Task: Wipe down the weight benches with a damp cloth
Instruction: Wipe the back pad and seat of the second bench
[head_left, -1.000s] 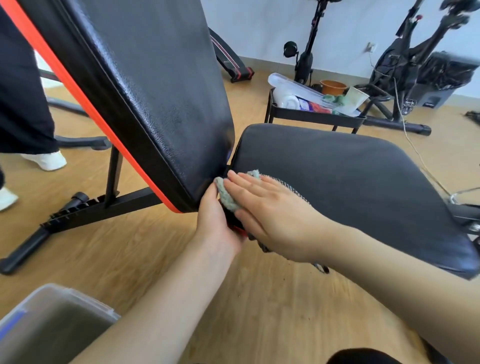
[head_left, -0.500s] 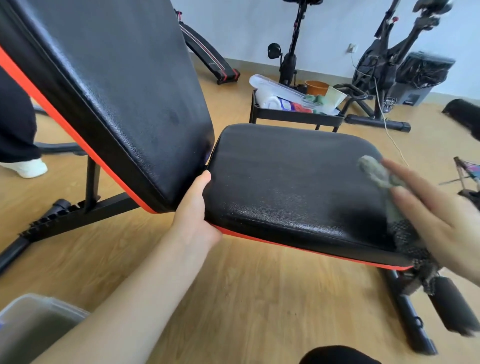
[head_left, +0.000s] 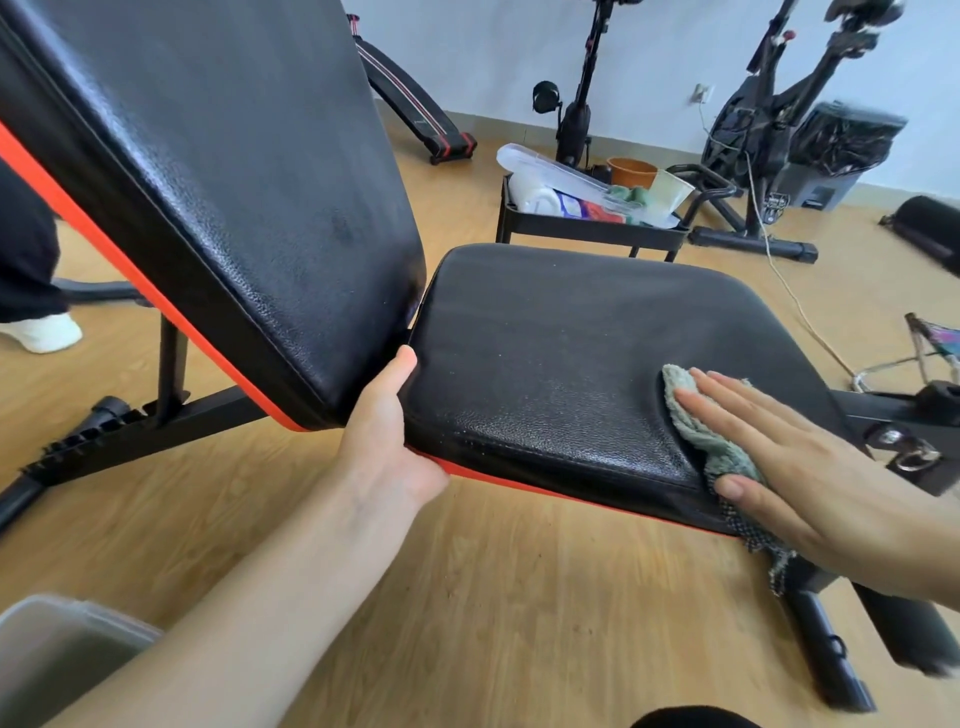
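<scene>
A black weight bench with orange edging fills the view: its raised backrest (head_left: 218, 197) on the left and its flat seat pad (head_left: 545, 353) in the middle. A grey-green cloth (head_left: 696, 421) lies on the seat's right end. My right hand (head_left: 810, 473) lies flat on the cloth with straight fingers, pressing it onto the pad. My left hand (head_left: 389, 431) grips the seat's near left corner, thumb on top by the gap to the backrest.
A black cart (head_left: 587, 228) full of supplies stands behind the seat. Exercise bikes (head_left: 769, 124) and another bench (head_left: 410, 98) line the far wall. A grey plastic bin (head_left: 57, 660) sits bottom left. A person's leg and white shoe (head_left: 41, 332) are at the left edge.
My right hand swept the cloth from the gap by the backrest across to the seat's right end, then back a little leftward and flat onto the pad. My left hand stayed on the seat corner.
</scene>
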